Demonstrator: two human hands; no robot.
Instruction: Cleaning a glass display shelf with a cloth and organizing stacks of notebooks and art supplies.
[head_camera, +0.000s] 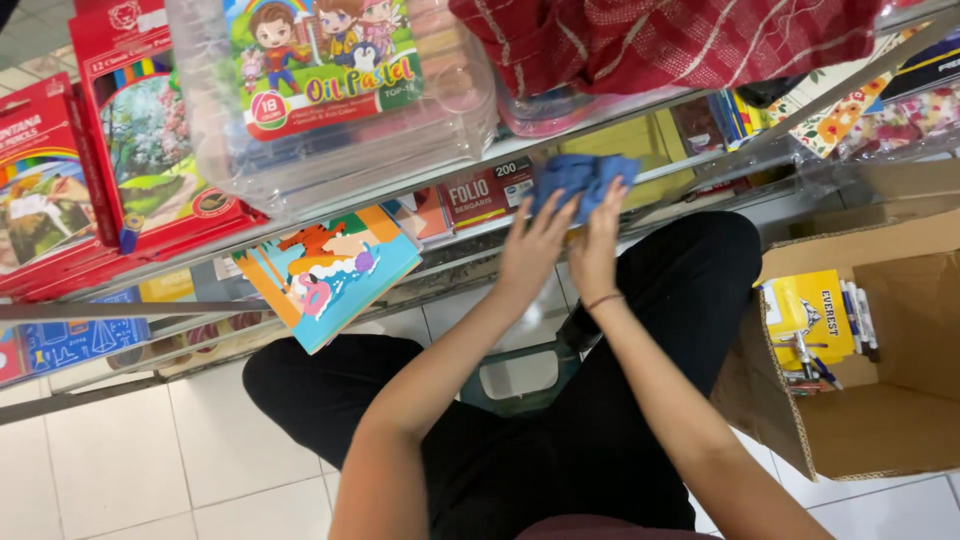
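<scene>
Stationery shop, by the stock. Glass shelf (400, 190) runs 9 to 2 o'clock w/ red coloured-pencil boxes (150, 140) at 10, clear oil-pastel cases (330, 90) at 12, picture book (325, 270) near centre. Cardboard box (890, 400) of packaged goods at 4, white tile floor (130, 460) at 8.

A glass shelf (420, 185) carries a clear plastic case (330, 100) and red boxes (120, 140).
</scene>
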